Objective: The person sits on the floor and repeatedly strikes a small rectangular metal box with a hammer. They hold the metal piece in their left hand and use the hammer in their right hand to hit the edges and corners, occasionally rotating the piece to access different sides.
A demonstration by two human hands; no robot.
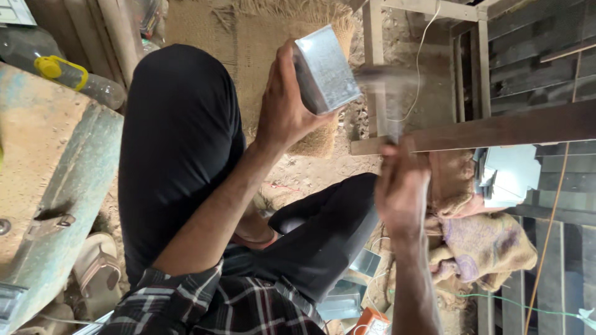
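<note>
Seated worker, seen from above, black trousers and a plaid shirt filling the lower middle of the frame. The left hand [287, 108] is gripping a small sheet-metal box [326, 68] at upper centre, fingers clenched around its near side, thumb across one face, holding it up off the floor and tilted. The right hand [402, 189] is sitting right of centre, fingers wrapped tight on the handle of a hammer [383, 93]; the head is showing as a motion blur just beside the box's right edge, so a stroke looks to be underway. The box is already reading as a formed shape, its faces folded and corners closed as far as can be told; which seam is being worked is hidden by blur and by the hand. Judging from that, the forming is done and the piece is being dressed or closed along one edge. More flat, cut sheet pieces [509, 174] are lying at the right of the frame on a burlap sack [484, 245], well apart from the hands, and look unworked. A few folded metal pieces [347, 298] are lying at the lower centre near the knee; whether they are finished cannot be told. A woven mat [261, 37] is lying under the work area at the top, and a wooden frame [472, 130] is crossing the right side.
</note>
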